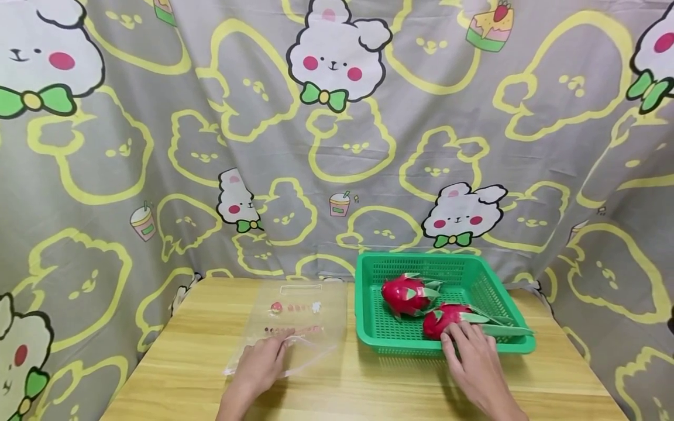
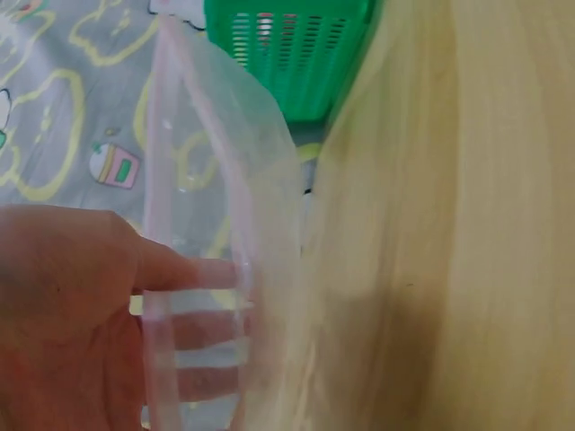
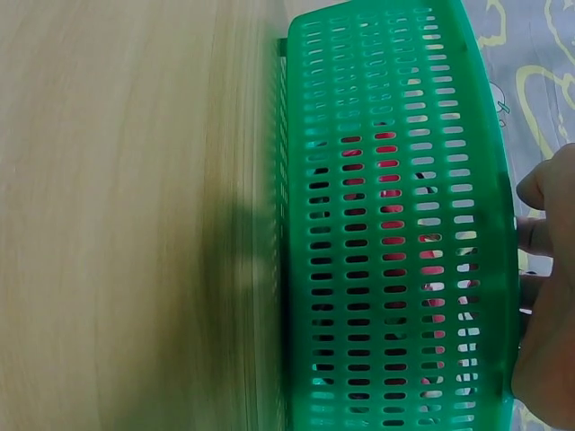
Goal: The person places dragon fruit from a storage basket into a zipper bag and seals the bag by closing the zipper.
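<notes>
A clear plastic zip bag (image 1: pixel 295 304) with small printed pictures lies on the table. My left hand (image 1: pixel 261 359) holds it by its mouth, which gapes in the left wrist view, where the fingers (image 2: pixel 207 330) show through the film. Two red dragon fruits with green leafy tips lie in the green basket: one farther back (image 1: pixel 405 294), the other dragon fruit (image 1: pixel 439 320) near the front rim. My right hand (image 1: pixel 476 365) reaches over that rim and grips the nearer fruit; its fingertips are partly hidden behind the rim in the right wrist view.
The slotted green plastic basket (image 1: pixel 399 345) stands at the table's back right, just right of the bag. A wooden table (image 1: pixel 174 351) carries everything. Behind and beside it hangs a grey curtain (image 1: pixel 368 234) with cartoon rabbits. One long leaf (image 1: pixel 508 330) overlaps the basket's front right corner.
</notes>
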Motion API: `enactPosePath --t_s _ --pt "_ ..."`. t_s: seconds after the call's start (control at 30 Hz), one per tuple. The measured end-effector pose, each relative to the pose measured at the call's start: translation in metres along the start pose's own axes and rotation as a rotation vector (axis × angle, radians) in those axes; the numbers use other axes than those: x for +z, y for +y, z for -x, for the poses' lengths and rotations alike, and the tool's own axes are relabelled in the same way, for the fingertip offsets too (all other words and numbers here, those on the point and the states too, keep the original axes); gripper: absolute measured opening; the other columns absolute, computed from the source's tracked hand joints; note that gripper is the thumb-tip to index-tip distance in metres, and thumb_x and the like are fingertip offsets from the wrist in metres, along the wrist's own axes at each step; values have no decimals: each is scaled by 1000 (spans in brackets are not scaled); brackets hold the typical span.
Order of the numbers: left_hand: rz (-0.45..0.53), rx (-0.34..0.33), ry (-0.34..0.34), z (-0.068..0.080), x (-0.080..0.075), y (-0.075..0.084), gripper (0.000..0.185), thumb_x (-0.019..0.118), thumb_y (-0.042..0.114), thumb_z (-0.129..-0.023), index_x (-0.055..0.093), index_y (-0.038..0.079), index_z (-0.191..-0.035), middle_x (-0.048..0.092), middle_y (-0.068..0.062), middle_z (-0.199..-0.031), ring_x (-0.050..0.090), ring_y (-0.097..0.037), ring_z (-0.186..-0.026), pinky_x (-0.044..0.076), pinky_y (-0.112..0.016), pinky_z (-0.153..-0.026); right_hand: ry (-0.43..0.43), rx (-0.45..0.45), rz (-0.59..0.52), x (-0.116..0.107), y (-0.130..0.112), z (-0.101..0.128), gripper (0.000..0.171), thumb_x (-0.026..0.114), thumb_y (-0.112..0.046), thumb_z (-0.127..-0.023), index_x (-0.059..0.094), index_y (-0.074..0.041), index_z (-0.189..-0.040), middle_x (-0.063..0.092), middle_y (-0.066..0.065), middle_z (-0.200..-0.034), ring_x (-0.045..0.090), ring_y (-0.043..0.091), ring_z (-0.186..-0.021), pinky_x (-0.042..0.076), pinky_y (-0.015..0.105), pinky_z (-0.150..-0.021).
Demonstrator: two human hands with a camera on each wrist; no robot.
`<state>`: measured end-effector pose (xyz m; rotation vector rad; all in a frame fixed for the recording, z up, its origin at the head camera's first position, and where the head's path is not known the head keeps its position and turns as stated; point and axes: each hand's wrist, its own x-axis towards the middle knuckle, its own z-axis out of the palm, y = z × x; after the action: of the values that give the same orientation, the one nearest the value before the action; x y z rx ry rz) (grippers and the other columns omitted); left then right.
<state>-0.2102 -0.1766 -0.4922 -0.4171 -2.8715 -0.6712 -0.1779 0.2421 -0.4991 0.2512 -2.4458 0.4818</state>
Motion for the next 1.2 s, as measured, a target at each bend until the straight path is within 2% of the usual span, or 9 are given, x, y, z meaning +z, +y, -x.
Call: enactPosePath --t_s 0.17,0.33,0.4,0.6,0.73,0.83,0.93,1.07,1.2 --pt "52 -13 74 -2 -11 -3 28 55 11 -105 69 10 -129 74 -10 -103 69 -24 -82 56 -47 -74 5 1 -8 1 -1 0 10 65 -14 -98 62 -19 -91 60 1 -95 55 27 -94 28 40 -70" --pt "78 14 154 -4 -19 -6 24 56 9 -105 70 11 -124 69 -1 -86 55 -11 -69 52 -39 -68 4 -5 5 1 -1 -1 9 66 -15 -97 61 -20 -90 60 1 -95 55 27 -94 28 40 -70" --pt "68 35 198 -5 -21 -7 22 57 8 -104 71 11 -120 71 -1 -87 54 -10 -68 52 -37 -67 -1 -5 8 1 -1 0 9 66 -15 -97 62 -20 -90 60 0 -95 55 27 -94 28 39 -70" --pt "61 56 287 -6 -29 -5 19 57 8 -104 73 11 -113 55 8 -69 40 -4 -54 42 -27 -55 -4 0 17 2 -1 1 11 66 -16 -98 62 -20 -89 59 -1 -93 54 25 -91 27 38 -69" --pt "97 88 403 -8 -31 -4 15 61 4 -102 75 5 -106 68 0 -80 57 -8 -62 53 -28 -58 -6 4 22 1 -1 1 11 65 -16 -98 62 -20 -89 59 -1 -94 54 25 -90 27 38 -69" --pt "155 106 534 -9 -31 -4 12 61 -2 -99 73 1 -100 73 -9 -90 71 -20 -76 60 -30 -65 -15 12 28 1 -1 1 11 64 -17 -99 62 -21 -89 59 -1 -94 54 25 -91 27 38 -69" --pt "248 107 620 -10 -34 -3 14 56 -5 -101 70 -3 -101 72 -12 -87 74 -29 -82 59 -25 -63 -23 22 32 1 -1 2 11 64 -17 -99 62 -21 -89 59 -1 -94 54 26 -93 28 38 -70" --pt "432 86 628 -10 -39 0 24 46 -3 -106 69 -5 -114 71 -14 -90 73 -30 -87 58 -23 -61 -31 30 35 1 -1 1 10 64 -18 -99 64 -20 -89 60 -1 -95 55 26 -94 28 39 -70" --pt "615 71 608 -9 -43 4 32 41 0 -109 65 -2 -129 69 -13 -99 70 -20 -87 59 -28 -64 -31 29 37 1 -1 1 11 64 -18 -100 64 -20 -89 59 -2 -94 54 25 -92 28 39 -70"
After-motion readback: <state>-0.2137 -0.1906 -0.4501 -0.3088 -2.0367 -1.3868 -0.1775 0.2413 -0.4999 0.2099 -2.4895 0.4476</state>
